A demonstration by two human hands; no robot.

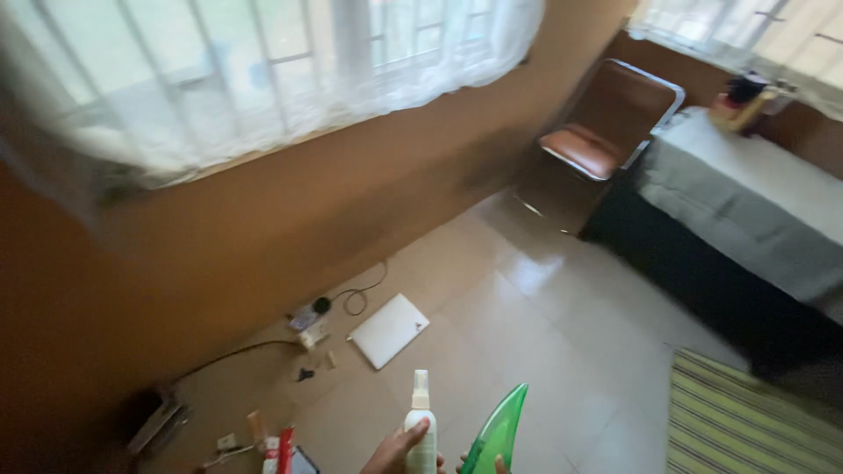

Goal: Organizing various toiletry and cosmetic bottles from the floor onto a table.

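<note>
A room with brown walls and a pale tiled floor (pixel 562 351) lies below the camera, lit by a wide curtained window (pixel 263 79). A brown chair (pixel 606 132) stands in the far corner beside a bed (pixel 746 202) under a grey-green cover, and a striped rug (pixel 746 421) shows at the lower right.

At the bottom edge, the person's left hand (pixel 399 452) is wrapped around a white spray bottle (pixel 421 430), thumb across its front, holding it upright with the nozzle on top. Just beside it, touching or nearly so, stands a green translucent bottle (pixel 499 432) that tapers to a point. A fingertip or two shows at its base, most likely the right hand (pixel 492 465), though so little is in frame that the grip cannot be judged.

By the look of it, the step in hand is carrying — both bottles are raised off the floor, held in front of the body. Any setting-down would call for a free surface and a steady hold on the two at once.

On the floor by the wall lie a closed white laptop (pixel 389 329), a power strip with cables (pixel 312 325) and some small scattered items — too blurred to name. The things at the bed's far end are likewise unclear, and both hands are cut off at the frame.
</note>
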